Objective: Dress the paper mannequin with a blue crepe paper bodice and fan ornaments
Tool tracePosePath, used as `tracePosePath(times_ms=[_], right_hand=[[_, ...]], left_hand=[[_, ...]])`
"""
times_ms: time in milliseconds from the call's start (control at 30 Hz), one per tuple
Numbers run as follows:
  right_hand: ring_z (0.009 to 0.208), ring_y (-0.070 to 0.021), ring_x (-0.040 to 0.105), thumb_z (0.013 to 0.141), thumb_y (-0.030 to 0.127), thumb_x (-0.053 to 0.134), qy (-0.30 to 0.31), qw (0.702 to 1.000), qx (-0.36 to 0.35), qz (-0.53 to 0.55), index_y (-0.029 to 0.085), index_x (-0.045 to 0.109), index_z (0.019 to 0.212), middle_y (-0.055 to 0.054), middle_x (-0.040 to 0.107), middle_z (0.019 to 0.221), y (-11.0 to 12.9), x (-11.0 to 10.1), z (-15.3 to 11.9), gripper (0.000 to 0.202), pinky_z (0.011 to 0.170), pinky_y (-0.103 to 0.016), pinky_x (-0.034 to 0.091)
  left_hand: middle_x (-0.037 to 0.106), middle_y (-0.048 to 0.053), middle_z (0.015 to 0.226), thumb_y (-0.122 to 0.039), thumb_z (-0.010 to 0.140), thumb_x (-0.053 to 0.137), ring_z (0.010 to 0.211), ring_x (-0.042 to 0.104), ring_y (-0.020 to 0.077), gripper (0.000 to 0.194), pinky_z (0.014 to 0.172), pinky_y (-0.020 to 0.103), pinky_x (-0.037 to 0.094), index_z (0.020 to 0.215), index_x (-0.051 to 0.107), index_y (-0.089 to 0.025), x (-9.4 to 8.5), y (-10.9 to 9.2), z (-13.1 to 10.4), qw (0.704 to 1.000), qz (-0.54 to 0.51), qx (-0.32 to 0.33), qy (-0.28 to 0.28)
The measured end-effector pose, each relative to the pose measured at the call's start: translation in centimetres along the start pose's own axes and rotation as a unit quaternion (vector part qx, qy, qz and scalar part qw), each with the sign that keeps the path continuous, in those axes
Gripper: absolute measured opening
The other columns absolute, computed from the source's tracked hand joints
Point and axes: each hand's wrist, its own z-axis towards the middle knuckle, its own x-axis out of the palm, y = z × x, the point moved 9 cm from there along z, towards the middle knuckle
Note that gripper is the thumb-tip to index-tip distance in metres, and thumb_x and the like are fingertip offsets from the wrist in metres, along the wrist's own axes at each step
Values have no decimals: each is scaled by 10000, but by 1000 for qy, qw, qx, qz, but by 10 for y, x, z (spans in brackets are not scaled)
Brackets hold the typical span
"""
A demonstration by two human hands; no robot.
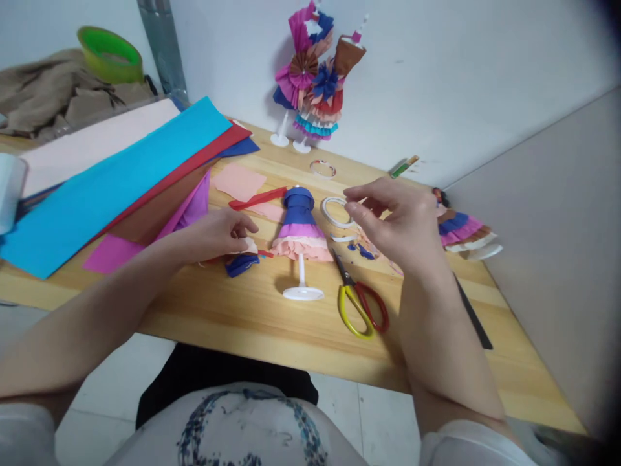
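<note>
A small doll-dress form (299,223) stands upright on a white round base, dressed in blue, purple and pink ruffled paper. To its left, my left hand (228,232) hovers with curled fingers over a cream scrap and a crumpled blue piece (242,264); whether it grips anything is hidden. My right hand (388,213) is raised to the right of the dress, thumb and forefinger close together, with what they hold too small to make out. Beneath and left of it lies a roll of white tape (338,212). Scissors (361,301) with yellow and red handles lie in front.
Coloured paper sheets (121,175) cover the left of the table. Two dressed forms (315,84) stand at the back wall. Another dressed form (466,232) lies at the right, near a black strip (473,312). A green-handled cutter (404,167) lies behind my right hand.
</note>
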Motion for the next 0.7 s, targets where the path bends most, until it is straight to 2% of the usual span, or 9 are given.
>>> tracePosePath(times_ms=[67,167,267,333,400,500,600,700], right_hand=[[645,-190,638,818,235,644,7,999,26,-33,198,760,880,-53,748,806,-17,-3,3,137,633,-341,498],[698,-208,667,794,173,623,78,992,69,-72,178,770,880,-66,773,844,-43,8,5,170,676,-338,507],[768,-213,693,777,75,557,168,973,106,-115,169,774,888,-73,786,895,-65,25,2,262,709,-306,503],[809,-218,702,775,59,539,214,958,124,-146,175,777,879,-71,789,910,-77,37,-1,284,715,-287,490],[848,-219,705,785,73,541,242,946,136,-167,182,779,880,-69,791,932,-89,46,-5,278,726,-274,480],[899,-223,705,797,92,545,252,937,151,-191,179,781,930,-82,787,995,-107,54,-7,285,747,-269,477],[860,-225,705,783,114,578,264,932,153,-196,179,785,903,-88,791,963,-118,58,-8,248,728,-272,480],[843,-227,701,760,98,593,259,935,149,-194,175,783,893,-92,790,944,-123,55,-7,245,726,-277,486]], left_hand=[[743,83,924,-380,746,632,836,701,241,474,733,322,523,1137,686,-118,-1,-2,0,1000,17,0,-7],[757,90,1008,-398,744,619,933,700,269,440,807,340,523,1092,714,-145,-4,-4,0,998,55,-6,-30],[759,84,982,-443,777,570,894,698,270,435,790,349,518,1073,724,-163,-5,-4,0,996,83,-14,-37],[749,89,989,-446,779,553,871,689,266,439,781,351,509,1070,722,-164,-8,-7,-1,993,103,-9,-65],[735,93,992,-431,765,548,850,674,256,400,769,348,500,1004,723,-162,-14,-13,-3,987,114,9,-109],[711,79,832,-450,771,527,752,642,235,330,685,332,483,825,691,-168,-20,-20,-6,986,75,17,-149],[689,66,737,-486,787,530,688,616,216,334,619,308,459,729,654,-181,-17,-28,-10,992,9,16,-124],[726,87,862,-526,848,494,693,606,185,438,618,285,448,622,636,-178,-14,-46,-13,995,-25,52,-78]])
